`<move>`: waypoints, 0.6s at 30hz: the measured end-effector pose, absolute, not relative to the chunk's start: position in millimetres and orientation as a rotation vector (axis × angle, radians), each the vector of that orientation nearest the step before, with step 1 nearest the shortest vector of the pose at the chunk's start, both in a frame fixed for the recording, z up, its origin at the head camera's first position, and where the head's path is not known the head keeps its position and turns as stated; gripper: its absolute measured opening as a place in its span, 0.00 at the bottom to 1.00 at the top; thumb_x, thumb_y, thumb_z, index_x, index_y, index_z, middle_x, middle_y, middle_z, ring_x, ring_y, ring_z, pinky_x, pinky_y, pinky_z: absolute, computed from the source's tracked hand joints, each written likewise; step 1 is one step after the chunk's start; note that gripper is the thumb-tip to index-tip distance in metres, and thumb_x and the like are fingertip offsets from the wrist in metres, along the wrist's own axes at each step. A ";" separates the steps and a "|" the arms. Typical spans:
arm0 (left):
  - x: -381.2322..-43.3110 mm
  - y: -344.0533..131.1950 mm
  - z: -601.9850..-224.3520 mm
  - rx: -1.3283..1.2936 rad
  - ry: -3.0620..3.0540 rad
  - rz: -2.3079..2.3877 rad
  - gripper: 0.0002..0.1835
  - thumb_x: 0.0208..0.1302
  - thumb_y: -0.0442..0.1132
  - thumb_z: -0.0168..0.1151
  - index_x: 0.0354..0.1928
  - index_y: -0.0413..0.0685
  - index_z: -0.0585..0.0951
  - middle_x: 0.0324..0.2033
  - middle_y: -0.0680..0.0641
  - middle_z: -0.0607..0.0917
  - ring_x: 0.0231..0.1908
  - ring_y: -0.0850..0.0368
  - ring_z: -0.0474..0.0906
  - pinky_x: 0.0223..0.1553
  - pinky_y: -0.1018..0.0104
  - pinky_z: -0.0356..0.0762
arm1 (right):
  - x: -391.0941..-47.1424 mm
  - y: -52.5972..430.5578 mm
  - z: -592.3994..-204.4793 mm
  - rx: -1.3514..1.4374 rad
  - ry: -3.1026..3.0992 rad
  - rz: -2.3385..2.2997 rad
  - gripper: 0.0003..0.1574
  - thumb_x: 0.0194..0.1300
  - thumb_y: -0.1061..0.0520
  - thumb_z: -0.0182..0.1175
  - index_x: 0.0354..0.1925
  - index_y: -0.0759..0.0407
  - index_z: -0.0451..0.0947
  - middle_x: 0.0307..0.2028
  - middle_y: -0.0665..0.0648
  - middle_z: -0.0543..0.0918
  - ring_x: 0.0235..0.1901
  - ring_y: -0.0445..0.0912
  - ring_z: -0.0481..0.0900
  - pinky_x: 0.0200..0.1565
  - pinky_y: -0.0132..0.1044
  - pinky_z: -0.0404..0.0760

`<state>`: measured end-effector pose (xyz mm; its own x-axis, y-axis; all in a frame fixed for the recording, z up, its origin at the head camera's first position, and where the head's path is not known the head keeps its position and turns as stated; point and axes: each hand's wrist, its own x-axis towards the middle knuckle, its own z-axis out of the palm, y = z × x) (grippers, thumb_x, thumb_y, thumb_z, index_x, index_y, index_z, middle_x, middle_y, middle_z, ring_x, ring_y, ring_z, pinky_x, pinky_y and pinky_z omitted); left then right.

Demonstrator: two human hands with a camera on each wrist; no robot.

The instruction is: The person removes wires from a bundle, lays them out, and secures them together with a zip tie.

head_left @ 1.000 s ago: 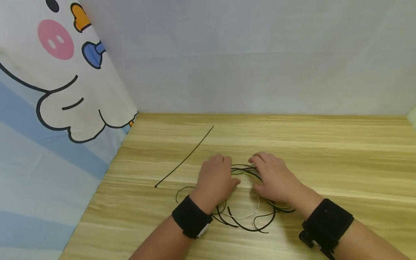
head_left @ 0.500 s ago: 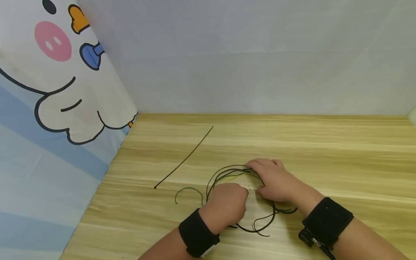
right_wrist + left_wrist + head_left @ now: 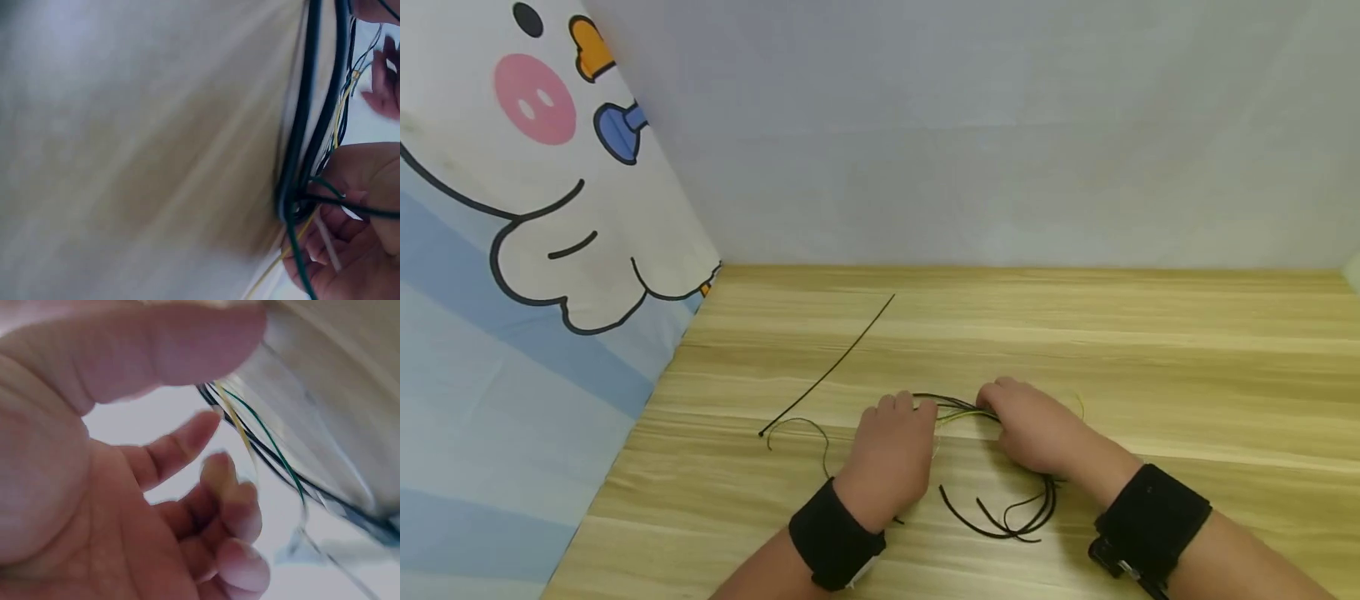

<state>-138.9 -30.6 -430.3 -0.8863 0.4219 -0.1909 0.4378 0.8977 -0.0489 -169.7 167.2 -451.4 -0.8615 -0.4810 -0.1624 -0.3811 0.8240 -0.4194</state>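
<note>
Between my hands runs a loose bundle of thin cables [image 3: 976, 407], mostly black with yellow, green and white strands. My left hand [image 3: 891, 450] curls round its left side; in the left wrist view the black cables [image 3: 269, 453] pass behind the thumb at the index fingertip. At the right side of the bundle, my right hand [image 3: 1037, 423] grips it. In the right wrist view, black cables [image 3: 306, 94] and a yellow wire [image 3: 275, 265] run through these curled fingers. Loose cable ends [image 3: 992, 533] curve on the table below the hands.
A black cable tie [image 3: 830, 371] lies slantwise on the wooden table [image 3: 1225, 358], left of the hands. Near its lower end curls a thin dark wire [image 3: 808, 422]. A white cloth wall [image 3: 1000, 150] stands behind, and a printed cartoon cloth [image 3: 587, 275] hangs at left.
My left hand has moved down and right, then back up and left to the bundle's left side. The cable ring is gathered narrower, and the loose ends have shifted.
</note>
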 end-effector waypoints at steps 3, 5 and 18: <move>-135.1 -15.7 -431.8 0.676 2.882 -0.165 0.32 0.59 0.51 0.68 0.62 0.52 0.69 0.50 0.45 0.70 0.50 0.48 0.67 0.50 0.56 0.70 | -166.3 162.7 -452.4 -0.631 2.765 -0.511 0.17 0.57 0.71 0.58 0.47 0.63 0.76 0.40 0.58 0.79 0.41 0.52 0.79 0.44 0.46 0.80; -134.5 -6.7 -434.5 0.668 2.891 -0.185 0.34 0.59 0.53 0.67 0.65 0.52 0.67 0.52 0.45 0.69 0.53 0.48 0.65 0.54 0.55 0.67 | -163.6 160.2 -453.0 -0.643 2.783 -0.484 0.13 0.59 0.70 0.58 0.43 0.63 0.75 0.36 0.58 0.78 0.38 0.51 0.79 0.41 0.45 0.79; -151.0 3.0 -442.8 0.607 2.846 -0.130 0.13 0.69 0.49 0.58 0.46 0.48 0.77 0.36 0.47 0.77 0.38 0.50 0.76 0.40 0.57 0.77 | -154.4 157.4 -449.8 -0.627 2.854 -0.505 0.04 0.59 0.65 0.58 0.36 0.64 0.76 0.31 0.56 0.69 0.28 0.46 0.71 0.31 0.39 0.74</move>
<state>-151.0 3.0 -442.8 -0.8882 0.3916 -0.2403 0.4119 0.9104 -0.0387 -154.4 157.4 -449.8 -0.8957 -0.4338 -0.0974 -0.3741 0.8538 -0.3622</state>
